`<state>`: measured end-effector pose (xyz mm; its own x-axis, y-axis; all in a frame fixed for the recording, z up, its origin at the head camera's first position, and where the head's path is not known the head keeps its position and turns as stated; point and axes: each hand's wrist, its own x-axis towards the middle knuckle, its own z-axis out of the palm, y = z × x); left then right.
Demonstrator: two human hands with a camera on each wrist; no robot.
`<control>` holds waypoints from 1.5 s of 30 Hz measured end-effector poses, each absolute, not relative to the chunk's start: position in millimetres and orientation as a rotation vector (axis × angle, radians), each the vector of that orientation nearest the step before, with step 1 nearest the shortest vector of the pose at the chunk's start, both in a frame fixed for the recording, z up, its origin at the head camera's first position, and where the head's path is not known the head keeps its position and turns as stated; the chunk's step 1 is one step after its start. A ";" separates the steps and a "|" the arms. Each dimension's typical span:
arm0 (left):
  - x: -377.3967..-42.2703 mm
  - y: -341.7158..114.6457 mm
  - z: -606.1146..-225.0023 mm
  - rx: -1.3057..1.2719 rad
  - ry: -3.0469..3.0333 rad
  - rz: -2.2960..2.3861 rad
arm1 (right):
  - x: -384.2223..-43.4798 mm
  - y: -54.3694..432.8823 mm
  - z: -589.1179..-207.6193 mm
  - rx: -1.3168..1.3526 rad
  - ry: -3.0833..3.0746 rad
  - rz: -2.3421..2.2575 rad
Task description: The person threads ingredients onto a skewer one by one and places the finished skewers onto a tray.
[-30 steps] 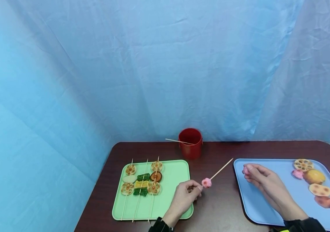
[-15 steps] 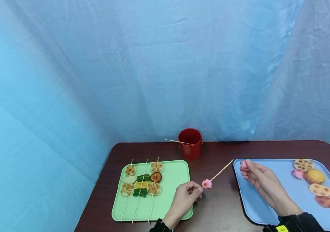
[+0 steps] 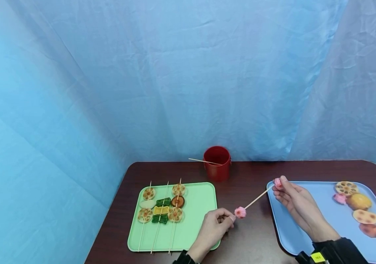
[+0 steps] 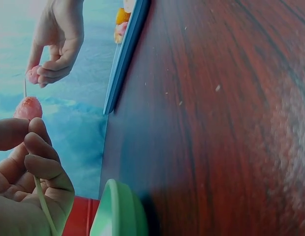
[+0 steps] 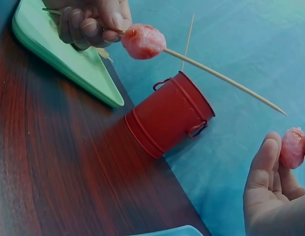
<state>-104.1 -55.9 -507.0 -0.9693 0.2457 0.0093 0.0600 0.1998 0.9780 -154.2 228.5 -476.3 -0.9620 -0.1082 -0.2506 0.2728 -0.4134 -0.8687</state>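
Threading appears in hand: the left hand grips a bamboo skewer behind its skewered pink meatball; the loose pink meatball, pinched in the right hand, likely needs tip alignment.

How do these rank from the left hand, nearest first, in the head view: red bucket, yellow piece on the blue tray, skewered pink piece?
1. Skewered pink piece: just right of the left hand.
2. Red bucket: at the back of the table.
3. Yellow piece: far right, on the blue tray.
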 end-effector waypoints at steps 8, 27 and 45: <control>-104.4 -55.6 -507.5 0.318 2.338 1.876 | -155.3 221.8 -474.7 0.229 1.583 -2.468; -104.8 -56.0 -505.7 0.244 2.288 1.878 | -151.8 215.0 -473.9 0.134 1.546 -2.530; -104.7 -52.2 -504.0 0.234 2.305 1.882 | -149.6 208.1 -474.2 0.055 2.089 -2.334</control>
